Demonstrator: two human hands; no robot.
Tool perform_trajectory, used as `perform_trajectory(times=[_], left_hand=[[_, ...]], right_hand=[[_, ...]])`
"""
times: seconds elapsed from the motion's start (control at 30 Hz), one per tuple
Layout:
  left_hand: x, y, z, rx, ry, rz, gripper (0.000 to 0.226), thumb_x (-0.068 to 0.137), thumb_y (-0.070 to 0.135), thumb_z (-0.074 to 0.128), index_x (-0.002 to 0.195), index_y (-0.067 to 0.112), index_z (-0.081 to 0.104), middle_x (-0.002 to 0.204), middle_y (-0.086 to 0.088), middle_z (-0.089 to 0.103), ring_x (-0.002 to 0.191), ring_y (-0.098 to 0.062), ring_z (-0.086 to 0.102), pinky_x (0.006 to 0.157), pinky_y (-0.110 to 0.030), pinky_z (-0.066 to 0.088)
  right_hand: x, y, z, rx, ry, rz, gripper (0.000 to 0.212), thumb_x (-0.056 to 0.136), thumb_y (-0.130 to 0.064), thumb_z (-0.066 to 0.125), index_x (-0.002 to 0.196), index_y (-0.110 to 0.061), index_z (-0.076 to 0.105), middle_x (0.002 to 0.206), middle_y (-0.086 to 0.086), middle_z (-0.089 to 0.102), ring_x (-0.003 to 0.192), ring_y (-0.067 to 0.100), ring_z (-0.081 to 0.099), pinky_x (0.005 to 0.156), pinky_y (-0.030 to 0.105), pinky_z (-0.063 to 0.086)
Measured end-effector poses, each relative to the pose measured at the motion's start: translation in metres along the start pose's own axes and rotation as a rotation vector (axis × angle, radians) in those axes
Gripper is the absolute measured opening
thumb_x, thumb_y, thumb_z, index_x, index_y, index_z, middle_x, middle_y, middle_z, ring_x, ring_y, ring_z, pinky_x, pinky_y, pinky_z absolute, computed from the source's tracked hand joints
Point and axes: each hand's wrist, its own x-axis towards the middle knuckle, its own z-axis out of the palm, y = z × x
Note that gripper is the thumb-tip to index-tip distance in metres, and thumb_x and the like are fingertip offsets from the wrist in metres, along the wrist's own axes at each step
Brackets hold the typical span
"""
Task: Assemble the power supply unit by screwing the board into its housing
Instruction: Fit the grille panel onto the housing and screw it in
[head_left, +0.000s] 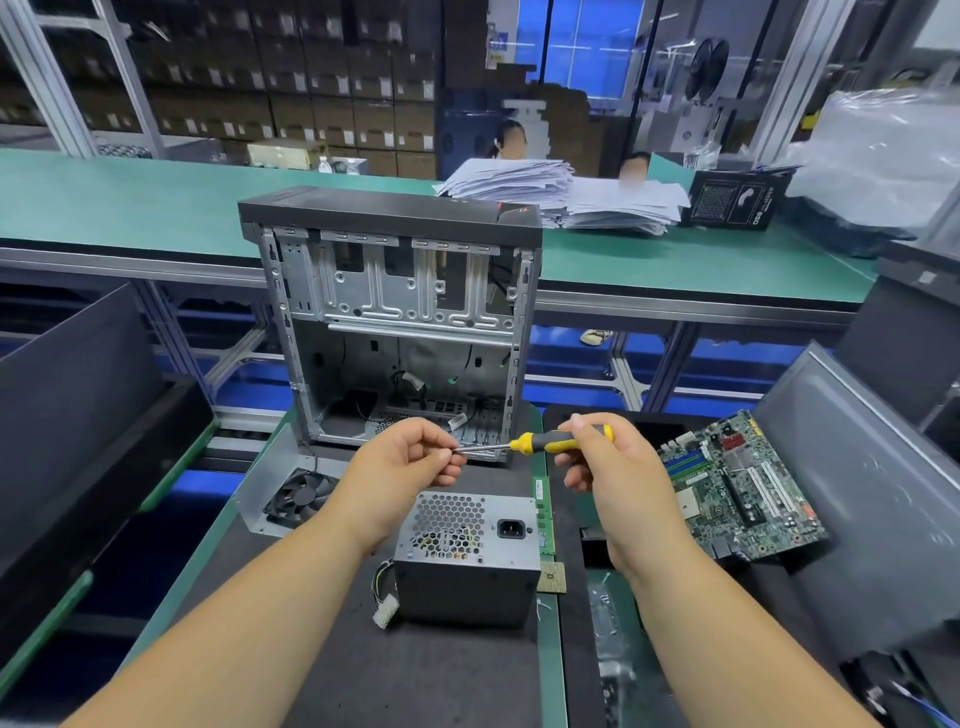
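Right hand (602, 457) grips the yellow-and-black screwdriver (540, 443) by the handle, fingers curled round it. The shaft lies nearly level, long axis running 3 to 9 o'clock, tip pointing at the left hand (410, 460).

Left hand pinches at the tip end of the shaft with thumb and fingers (441, 457). Probably seating a screw on the bit, but the screw itself is too small to make out.

Power supply (467, 556) sits on the counter (415, 675) directly below both hands, toward 6 o'clock from the screwdriver tip, grille and socket face up. Loose white connector (385, 618) hangs off its 8 o'clock corner.

Key relation: the tool lies flat across, the power supply's top face looks upward. So to drive anything there the shaft has to swing from level to roughly upright, tip down. Neither hand touches the power supply; the left one is slightly nearer to it and likeliest to steady it.

Open computer case (395, 322) stands at 12 o'clock behind the hands. Green motherboard (743, 483) lies at 3 o'clock, fan (298, 496) at 9 o'clock, both apart from the power supply.
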Motion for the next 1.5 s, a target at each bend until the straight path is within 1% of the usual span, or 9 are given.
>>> perform_trajectory(times=[0.13, 0.23, 0.3, 0.4, 0.47, 0.57, 0.73, 1.0, 1.5], left_hand=[[-0.001, 0.003, 0.005, -0.025, -0.061, 0.019, 0.018, 0.095, -0.005, 0.052, 0.103, 0.007, 0.063, 0.087, -0.009, 0.074, 0.082, -0.014, 0.07, 0.075, -0.02, 0.055], [0.001, -0.001, 0.007, -0.011, -0.141, -0.024, 0.035, 0.096, 0.003, 0.055, 0.126, 0.021, 0.052, 0.113, -0.001, 0.07, 0.106, -0.009, 0.066, 0.089, -0.021, 0.05], [0.002, -0.008, 0.008, 0.078, -0.17, -0.058, 0.044, 0.095, 0.005, 0.055, 0.131, 0.029, 0.046, 0.124, 0.008, 0.061, 0.114, -0.003, 0.058, 0.087, -0.016, 0.043], [0.004, -0.02, 0.012, 0.369, -0.189, -0.003, 0.046, 0.088, 0.0, 0.054, 0.12, 0.033, 0.054, 0.124, 0.013, 0.056, 0.103, -0.003, 0.057, 0.08, -0.017, 0.047], [0.006, -0.026, 0.016, 0.581, -0.251, 0.064, 0.045, 0.082, 0.0, 0.053, 0.114, 0.03, 0.06, 0.121, 0.013, 0.053, 0.107, -0.007, 0.055, 0.091, -0.026, 0.048], [0.011, -0.03, 0.023, 0.757, -0.362, 0.176, 0.042, 0.075, -0.001, 0.052, 0.108, 0.022, 0.065, 0.114, 0.007, 0.055, 0.112, -0.009, 0.05, 0.099, -0.025, 0.041], [0.014, -0.037, 0.021, 0.716, -0.334, 0.154, 0.034, 0.074, 0.001, 0.054, 0.099, 0.02, 0.068, 0.107, 0.007, 0.058, 0.106, -0.009, 0.052, 0.092, -0.023, 0.044], [0.016, -0.043, 0.018, 0.717, -0.339, 0.202, 0.018, 0.076, 0.012, 0.067, 0.087, 0.026, 0.068, 0.107, 0.011, 0.06, 0.108, -0.005, 0.052, 0.097, -0.026, 0.042], [0.016, -0.045, 0.017, 0.742, -0.36, 0.185, 0.024, 0.071, 0.013, 0.065, 0.084, 0.033, 0.064, 0.109, 0.014, 0.055, 0.11, -0.006, 0.049, 0.097, -0.031, 0.043]], right_hand=[[0.005, -0.001, -0.003, 0.002, 0.006, -0.045, 0.009, 0.093, -0.023, 0.063, 0.087, -0.017, 0.065, 0.072, -0.004, 0.069, 0.06, 0.008, 0.056, 0.056, 0.019, 0.047], [0.009, -0.005, -0.005, -0.058, 0.024, -0.065, 0.009, 0.093, -0.024, 0.063, 0.086, -0.019, 0.066, 0.072, -0.001, 0.069, 0.062, 0.009, 0.056, 0.061, 0.026, 0.047], [0.012, -0.01, -0.006, -0.135, 0.035, -0.084, 0.01, 0.092, -0.026, 0.064, 0.083, -0.025, 0.065, 0.071, -0.001, 0.067, 0.06, 0.007, 0.056, 0.061, 0.031, 0.047], [0.014, -0.02, -0.009, -0.37, 0.0, -0.151, 0.011, 0.089, -0.029, 0.064, 0.078, -0.029, 0.061, 0.074, 0.002, 0.064, 0.058, 0.009, 0.051, 0.06, 0.036, 0.046], [0.016, -0.025, -0.008, -0.533, -0.067, -0.21, 0.012, 0.088, -0.027, 0.064, 0.078, -0.027, 0.058, 0.074, -0.002, 0.064, 0.056, 0.006, 0.048, 0.056, 0.031, 0.043], [0.017, -0.028, 0.001, -0.733, -0.161, -0.256, 0.011, 0.085, -0.024, 0.062, 0.077, -0.026, 0.055, 0.068, -0.015, 0.065, 0.052, 0.004, 0.051, 0.05, 0.028, 0.041], [0.019, -0.028, 0.014, -0.877, -0.22, -0.267, 0.011, 0.082, -0.027, 0.06, 0.077, -0.028, 0.051, 0.075, -0.005, 0.068, 0.071, 0.016, 0.063, 0.063, 0.039, 0.054], [0.024, -0.031, 0.024, -0.948, -0.282, -0.26, 0.009, 0.082, -0.025, 0.061, 0.078, -0.026, 0.052, 0.077, -0.004, 0.068, 0.073, 0.018, 0.062, 0.067, 0.04, 0.055], [0.027, -0.034, 0.027, -1.031, -0.323, -0.299, 0.011, 0.083, -0.029, 0.061, 0.077, -0.028, 0.051, 0.072, -0.004, 0.063, 0.068, 0.015, 0.059, 0.06, 0.035, 0.052]])
